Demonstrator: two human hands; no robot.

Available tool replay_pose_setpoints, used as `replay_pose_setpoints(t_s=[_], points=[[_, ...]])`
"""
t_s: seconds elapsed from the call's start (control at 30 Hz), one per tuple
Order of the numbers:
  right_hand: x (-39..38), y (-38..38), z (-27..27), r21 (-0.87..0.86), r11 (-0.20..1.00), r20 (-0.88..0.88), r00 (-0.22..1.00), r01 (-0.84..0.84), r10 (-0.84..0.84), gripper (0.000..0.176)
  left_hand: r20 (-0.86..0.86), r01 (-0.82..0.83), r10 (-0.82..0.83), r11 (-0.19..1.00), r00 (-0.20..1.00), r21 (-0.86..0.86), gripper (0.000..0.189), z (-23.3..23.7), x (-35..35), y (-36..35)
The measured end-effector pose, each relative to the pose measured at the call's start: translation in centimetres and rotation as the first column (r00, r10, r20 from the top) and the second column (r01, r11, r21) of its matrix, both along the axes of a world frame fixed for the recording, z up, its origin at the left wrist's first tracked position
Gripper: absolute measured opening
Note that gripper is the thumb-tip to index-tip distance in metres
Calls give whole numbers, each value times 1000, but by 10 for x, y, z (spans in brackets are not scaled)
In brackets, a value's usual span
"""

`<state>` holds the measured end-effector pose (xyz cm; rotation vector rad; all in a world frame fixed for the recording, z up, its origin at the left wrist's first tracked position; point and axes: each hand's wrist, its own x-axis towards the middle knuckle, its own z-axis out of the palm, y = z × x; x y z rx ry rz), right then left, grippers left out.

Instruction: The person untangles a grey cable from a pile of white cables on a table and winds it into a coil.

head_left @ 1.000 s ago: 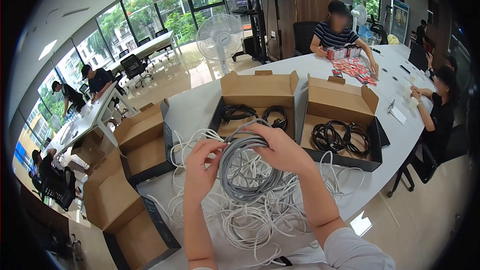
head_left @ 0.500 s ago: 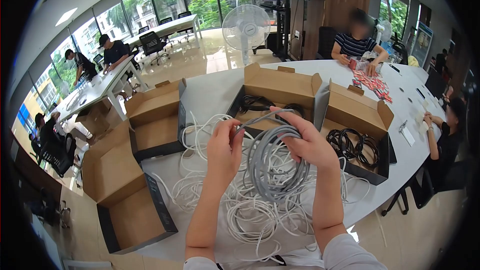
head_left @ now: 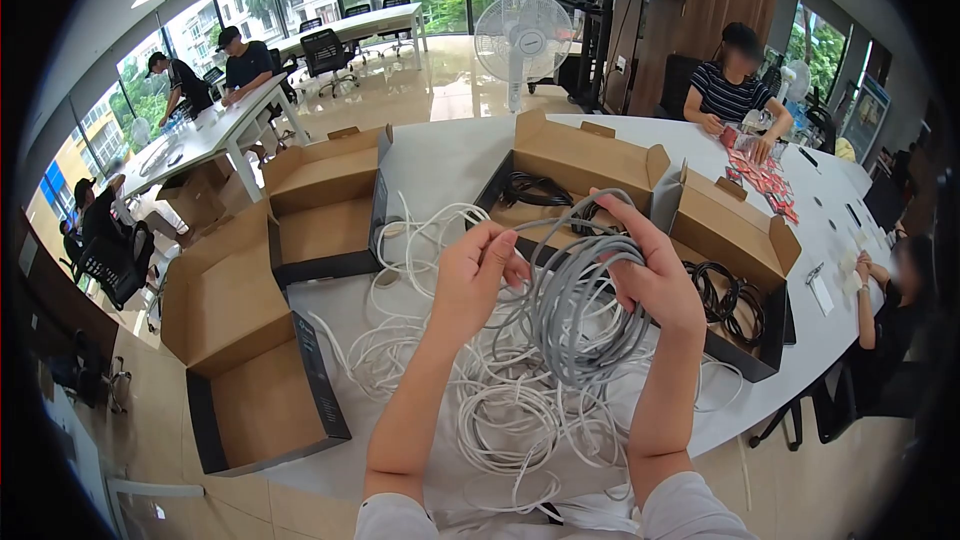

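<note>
A coil of grey cable hangs from my right hand, whose fingers wrap round its upper loops. To its left, my left hand pinches a strand of the same grey cable between thumb and fingers. Beneath both hands, a tangle of white cables spreads over the white table. Just behind the coil stands an open cardboard box with black cables inside. Another open box, to the right, also holds black cables.
Two open boxes with nothing inside, one at the near left and one behind it, flank the cables. Across the table a person handles red packets. Another person sits at the right edge. A fan stands beyond.
The camera view has shifted, so the boxes appear farther left or right than before. My left hand has come slightly lower beside the coil, and the loop between my hands has changed shape.
</note>
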<state>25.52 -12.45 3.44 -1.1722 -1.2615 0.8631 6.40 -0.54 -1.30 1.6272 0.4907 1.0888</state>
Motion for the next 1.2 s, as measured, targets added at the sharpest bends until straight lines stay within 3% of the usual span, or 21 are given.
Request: replay_pose_setpoints(t_s=[0.07, 0.17, 0.27, 0.37, 0.47, 0.57, 0.67, 0.77, 0.87, 0.97, 1.07, 1.17, 1.2], points=[[2, 1, -1, -11, 1000, 48, 999, -23, 24, 61, 108, 185, -162, 952, 981, -246, 33, 8, -8, 0], [10, -2, 5, -54, 991, 131, 983, -122, 128, 67, 148, 267, -230, 905, 962, -332, 42, 26, -21, -8], [12, 0, 6, -43, 984, 208, 962, -172, 178, 72, 297, 475, -382, 798, 875, -372, 45, 27, -31, -2], [13, 5, 3, -48, 986, 296, 940, -161, 168, 71, 599, 720, -454, 611, 660, -330, 44, 16, -30, 1], [12, 9, 3, -49, 992, 365, 922, -118, 128, 66, 592, 689, -415, 628, 690, -362, 41, 21, -30, -11], [11, 11, -2, -46, 998, 311, 949, -50, 62, 61, 408, 644, -540, 745, 736, -175, 37, 17, -31, -10], [12, 10, -1, -163, 986, 203, 979, 29, 5, 60, 3, 596, -597, 802, 802, -41, 32, 28, -37, -13], [12, 17, -11, -59, 995, 215, 974, 84, -69, 65, -87, 567, -580, 812, 810, -135, 27, 44, -35, -31], [8, 20, -16, 33, 991, 227, 965, 127, -132, 70, -239, 573, -537, 811, 809, 117, 36, 35, -36, -26], [9, 23, -18, 34, 979, 218, 954, 201, -204, 71, -489, 335, -83, 825, 869, 456, 42, 47, -42, -37], [9, 25, -16, 26, 970, 144, 959, 244, -245, 72, -371, 58, 133, 885, 919, 462, 44, 51, -33, -49], [7, 29, -18, 142, 942, 80, 945, 303, -316, 74, -66, -77, 87, 988, 994, 132, 40, 41, -19, -52], [7, 30, -21, 201, 922, 62, 935, 331, -349, 74, -45, -43, 47, 994, 998, 99, 38, 39, -19, -50]])
